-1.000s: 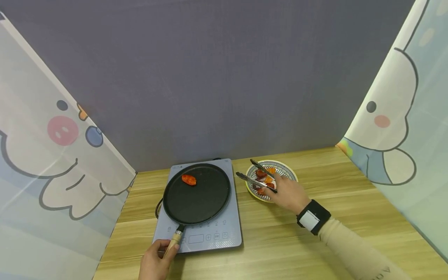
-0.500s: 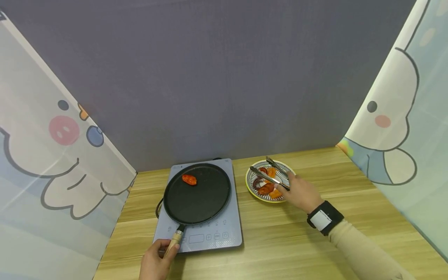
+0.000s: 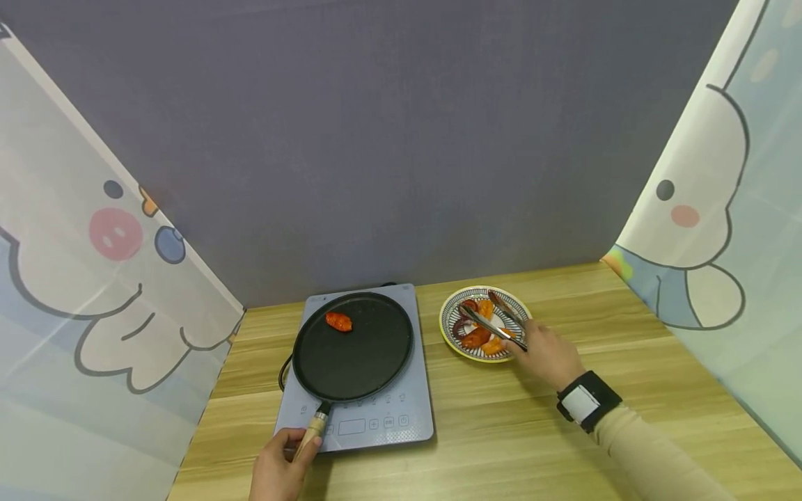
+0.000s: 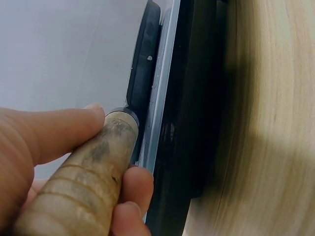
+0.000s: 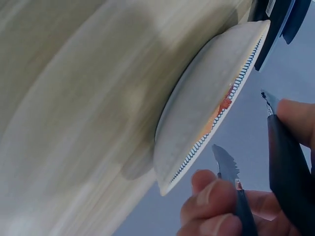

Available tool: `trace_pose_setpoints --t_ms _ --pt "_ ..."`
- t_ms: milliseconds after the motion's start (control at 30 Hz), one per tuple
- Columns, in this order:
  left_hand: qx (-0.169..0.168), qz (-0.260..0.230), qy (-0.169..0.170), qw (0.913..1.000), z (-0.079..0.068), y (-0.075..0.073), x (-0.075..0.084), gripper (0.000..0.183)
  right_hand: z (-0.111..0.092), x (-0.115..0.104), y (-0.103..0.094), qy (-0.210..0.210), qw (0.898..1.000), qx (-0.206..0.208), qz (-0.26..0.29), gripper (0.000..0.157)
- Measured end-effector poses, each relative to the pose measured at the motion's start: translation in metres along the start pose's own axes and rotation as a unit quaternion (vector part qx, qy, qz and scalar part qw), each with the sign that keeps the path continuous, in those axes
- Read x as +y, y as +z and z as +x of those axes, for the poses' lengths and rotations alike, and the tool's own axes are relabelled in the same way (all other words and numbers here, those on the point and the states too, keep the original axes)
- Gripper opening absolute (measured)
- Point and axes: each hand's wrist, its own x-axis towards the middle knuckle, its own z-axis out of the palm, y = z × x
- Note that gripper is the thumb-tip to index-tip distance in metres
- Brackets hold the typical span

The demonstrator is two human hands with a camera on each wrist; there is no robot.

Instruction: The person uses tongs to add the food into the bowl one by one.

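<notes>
In the head view, my left hand (image 3: 276, 470) grips the wooden handle (image 3: 310, 437) of a flat black frying pan (image 3: 360, 358). A single glossy red-orange food piece (image 3: 339, 321) lies in the pan's upper left. My right hand (image 3: 546, 353) holds metal tongs (image 3: 491, 328) with dark grips, their two arms apart over a patterned plate (image 3: 446, 332). On that plate are several orange, reddish and dark red food pieces (image 3: 476, 338). Nothing shows between the tong tips. The right wrist view shows the tongs (image 5: 285, 162) beside the plate's raised rim (image 5: 211, 103).
Under the pan is a grey induction cooker (image 3: 410, 417) with a touch panel, and a black cord (image 3: 284, 374) at its left. The wooden table (image 3: 501, 445) meets a dark backdrop (image 3: 401, 153) behind. Cartoon-printed panels (image 3: 695, 202) flank both sides.
My right hand and the tongs have moved right across the plate, uncovering more of the food. The left hand, the pan and the piece in it look unchanged.
</notes>
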Motion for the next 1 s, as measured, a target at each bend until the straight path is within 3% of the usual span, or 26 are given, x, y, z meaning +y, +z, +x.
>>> trace_pose_setpoints --t_ms 333,1000 --pt "0.002 0.003 0.002 1.0000 0.0000 0.0007 -0.0011 0.030 -0.0034 0.0030 0.0048 0.021 1.000 -0.012 -0.003 0.073" --pt "0.005 0.006 0.003 1.0000 -0.0005 0.0007 -0.0012 0.032 -0.0023 0.0078 -0.0008 0.026 0.998 -0.062 0.004 0.064"
